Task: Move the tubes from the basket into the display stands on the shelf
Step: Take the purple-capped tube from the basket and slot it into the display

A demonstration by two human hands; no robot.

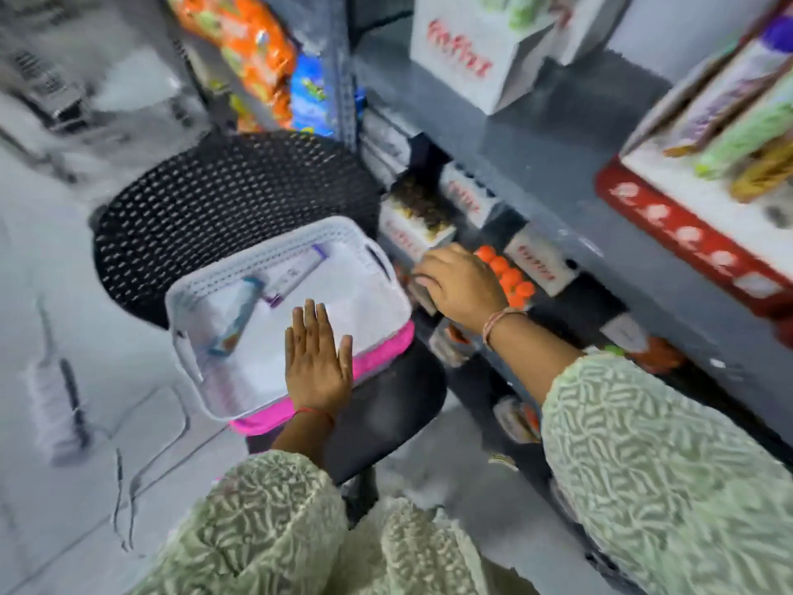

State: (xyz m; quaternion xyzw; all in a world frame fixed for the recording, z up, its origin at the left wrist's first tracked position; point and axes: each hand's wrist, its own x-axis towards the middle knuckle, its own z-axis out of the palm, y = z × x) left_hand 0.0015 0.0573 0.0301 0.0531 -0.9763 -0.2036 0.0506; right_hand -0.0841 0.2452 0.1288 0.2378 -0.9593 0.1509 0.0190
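Shop aisle, grey shelf [570,122] at right. White basket [274,255] on black chair [223,195], holding two tubes [296,272] at its far left. Left hand [317,362] flat on the near basket rim, fingers together, empty. Right hand [463,281] at a lower-shelf display stand [536,259] beside orange caps [508,272]; its fingers curl out of sight, grip unclear.

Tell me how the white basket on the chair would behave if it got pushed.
The white basket looks like thin perforated plastic holding few tubes, so it is probably light. It overhangs the chair seat, so a push might tip it.
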